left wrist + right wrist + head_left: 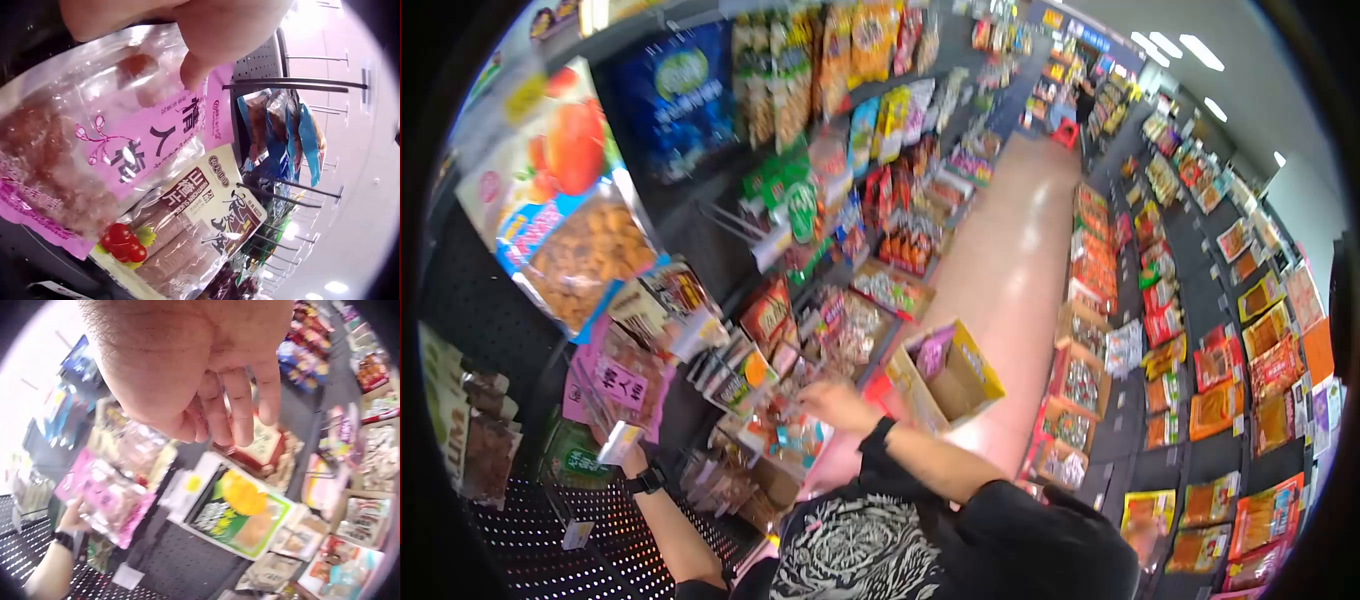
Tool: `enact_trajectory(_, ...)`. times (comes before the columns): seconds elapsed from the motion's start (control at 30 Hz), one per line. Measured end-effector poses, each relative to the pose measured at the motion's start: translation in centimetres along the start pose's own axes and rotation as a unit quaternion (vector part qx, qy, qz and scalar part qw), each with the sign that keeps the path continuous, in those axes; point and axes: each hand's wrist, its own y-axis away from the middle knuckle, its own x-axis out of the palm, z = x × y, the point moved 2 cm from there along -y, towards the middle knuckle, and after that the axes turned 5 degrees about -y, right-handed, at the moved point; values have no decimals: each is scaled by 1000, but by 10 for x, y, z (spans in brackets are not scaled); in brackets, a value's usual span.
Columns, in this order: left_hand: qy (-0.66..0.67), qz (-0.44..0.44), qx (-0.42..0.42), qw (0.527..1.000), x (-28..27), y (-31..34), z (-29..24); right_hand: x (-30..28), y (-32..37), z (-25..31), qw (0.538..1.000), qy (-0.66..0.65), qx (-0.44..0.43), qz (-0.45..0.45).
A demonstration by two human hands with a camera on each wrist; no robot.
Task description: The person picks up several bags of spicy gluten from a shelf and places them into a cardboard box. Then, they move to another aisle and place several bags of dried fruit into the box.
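Observation:
My left hand (634, 462) is at a pink-and-clear bag of dried plums (153, 134), which hangs at a metal hook on the left shelf wall. In the left wrist view, a finger lies on the bag's front while the rest of the hand covers its upper edge. Beside that bag is a pack of hawthorn slices (181, 237). My right hand (840, 405) reaches over the lower shelf, its fingers loosely bent and holding nothing. Close below it in the right wrist view is a green-edged pack with a yellow fruit picture (240, 509).
A large bag of nuts (590, 245) hangs above the left hand. An open yellow carton (950, 385) with a purple pack inside stands by the aisle. The pink floor (1000, 240) runs between shelves, with more snack packs (1220, 365) along the right.

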Motion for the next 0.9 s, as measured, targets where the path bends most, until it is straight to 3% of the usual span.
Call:
enact_trajectory(0.03, 178, 73, -169, 967, -9, 14, -11, -21, 25, -18, 997, 22, 76, -5)
enact_trajectory(0.07, 228, 34, -286, 930, -25, 5, -60, -31, 56, -53, 991, 21, 124, -34)
enact_trajectory(0.1, -27, 113, -316, 942, -41, 9, -69, -44, 89, -88, 975, -59, 206, -56)
enact_trajectory(0.17, 143, -62, -237, 959, -55, 13, -168, -80, 137, -131, 939, 25, 342, 3)
enact_trajectory(0.23, 80, -56, -208, 973, -58, 39, -219, -97, 185, -174, 902, 53, 429, -15)
enact_trajectory(0.3, 89, 34, -250, 964, -47, 64, -249, -108, 222, -219, 918, 77, 388, -34)
enact_trajectory(0.37, 203, 159, -291, 921, -28, 91, -259, -116, 236, -255, 898, 173, 403, -26)
enact_trajectory(0.4, 220, 204, -334, 893, -18, 96, -274, -122, 227, -266, 866, 170, 470, -1)
enact_trajectory(0.43, 235, 247, -378, 861, -8, 103, -290, -127, 218, -286, 828, 186, 521, 90)
enact_trajectory(0.5, 260, 312, -360, 840, 10, 113, -316, -134, 197, -309, 882, 168, 440, -18)
enact_trajectory(0.63, 216, 442, -318, 811, 27, 127, -353, -140, 149, -347, 873, 113, 475, -11)
enact_trajectory(0.7, 188, 451, -330, 808, 27, 131, -369, -144, 142, -358, 823, 140, 549, 46)
enact_trajectory(0.9, 190, 409, -374, 810, 21, 156, -385, -144, 169, -380, 855, 204, 475, 32)
